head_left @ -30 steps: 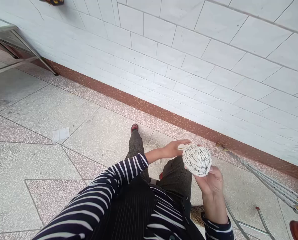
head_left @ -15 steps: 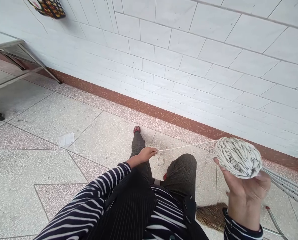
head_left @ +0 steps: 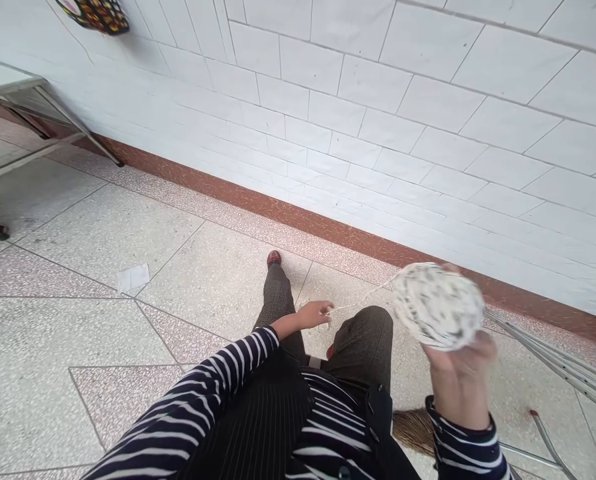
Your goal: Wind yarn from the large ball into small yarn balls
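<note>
My right hand grips a thick ball of off-white cord, blurred by motion, with the palm beneath it and a fingertip showing over its top. From the ball's left side a single strand runs slackly across to my left hand. The fingers of that hand are pinched on the strand, above the gap between my knees. Some loose cord hangs below the left hand, partly hidden by it.
White wall tiles rise ahead above a reddish-brown skirting. A metal-framed table stands at left. A white paper lies on the floor. At right are a broom head and metal poles.
The ball in my right hand has moved left and turned. My left hand has shifted slightly right and down. The strand between them has gone from taut to slack and is shorter.
</note>
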A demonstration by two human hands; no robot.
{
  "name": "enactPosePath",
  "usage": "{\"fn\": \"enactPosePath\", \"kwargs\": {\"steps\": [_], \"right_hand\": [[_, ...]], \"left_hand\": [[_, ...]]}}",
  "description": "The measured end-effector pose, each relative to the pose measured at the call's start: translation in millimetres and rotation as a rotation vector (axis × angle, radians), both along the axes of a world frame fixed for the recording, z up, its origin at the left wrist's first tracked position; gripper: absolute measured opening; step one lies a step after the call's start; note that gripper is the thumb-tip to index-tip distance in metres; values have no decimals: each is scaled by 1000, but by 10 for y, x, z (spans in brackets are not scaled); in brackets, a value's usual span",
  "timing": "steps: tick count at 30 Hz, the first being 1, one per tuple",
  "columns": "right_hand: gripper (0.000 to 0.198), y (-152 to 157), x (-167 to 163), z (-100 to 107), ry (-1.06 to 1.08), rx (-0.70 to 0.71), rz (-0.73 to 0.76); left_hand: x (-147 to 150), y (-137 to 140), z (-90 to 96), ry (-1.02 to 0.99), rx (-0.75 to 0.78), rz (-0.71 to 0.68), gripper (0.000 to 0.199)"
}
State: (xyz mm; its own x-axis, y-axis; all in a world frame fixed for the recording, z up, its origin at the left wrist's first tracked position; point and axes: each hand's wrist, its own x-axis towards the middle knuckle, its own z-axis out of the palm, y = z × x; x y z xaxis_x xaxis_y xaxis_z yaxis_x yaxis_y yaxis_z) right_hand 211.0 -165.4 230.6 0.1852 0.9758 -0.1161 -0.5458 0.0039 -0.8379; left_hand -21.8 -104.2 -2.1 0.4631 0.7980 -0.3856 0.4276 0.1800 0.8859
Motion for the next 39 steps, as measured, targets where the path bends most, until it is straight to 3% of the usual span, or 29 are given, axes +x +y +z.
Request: {"fn": "enactPosePath", "kwargs": {"steps": [2, 4, 7, 9, 11, 15, 19, 24, 29, 34, 39], "right_hand": [[76, 67, -184, -162, 64, -84, 112], [71, 89, -292, -362, 101, -158, 160], [59, 39, -306, -641, 140, -202, 136], [49, -25, -262, -755, 169, -219, 120], [46, -86, -213, -790, 187, -249, 112], [58, -129, -134, -687, 201, -243, 135], [64, -31, -61, -551, 124, -229, 196], [75, 104, -29, -550, 9, -308, 182], [66, 133, 18, -570, 57, -413, 138], [67, 339, 94, -536, -219, -311, 50], [79, 645, 46, -745, -770, -288, -55]], "left_hand": [[163, 22, 340, -298, -18, -56, 56], [314, 75, 677, -507, -19, -72, 56], [376, 136, 973, -511, -6, -48, 37], [296, 130, 973, -373, 73, -74, 32], [168, 84, 853, -182, 181, -93, 38], [-63, -69, 531, 97, 281, -104, 38], [-213, -166, 369, 181, 241, -95, 35], [-392, -149, 335, 249, 242, -39, 35], [-488, -255, 319, 318, 248, -121, 37], [-374, -514, 437, 249, 332, -319, 34], [-240, -576, 921, 230, 694, -435, 38]]}}
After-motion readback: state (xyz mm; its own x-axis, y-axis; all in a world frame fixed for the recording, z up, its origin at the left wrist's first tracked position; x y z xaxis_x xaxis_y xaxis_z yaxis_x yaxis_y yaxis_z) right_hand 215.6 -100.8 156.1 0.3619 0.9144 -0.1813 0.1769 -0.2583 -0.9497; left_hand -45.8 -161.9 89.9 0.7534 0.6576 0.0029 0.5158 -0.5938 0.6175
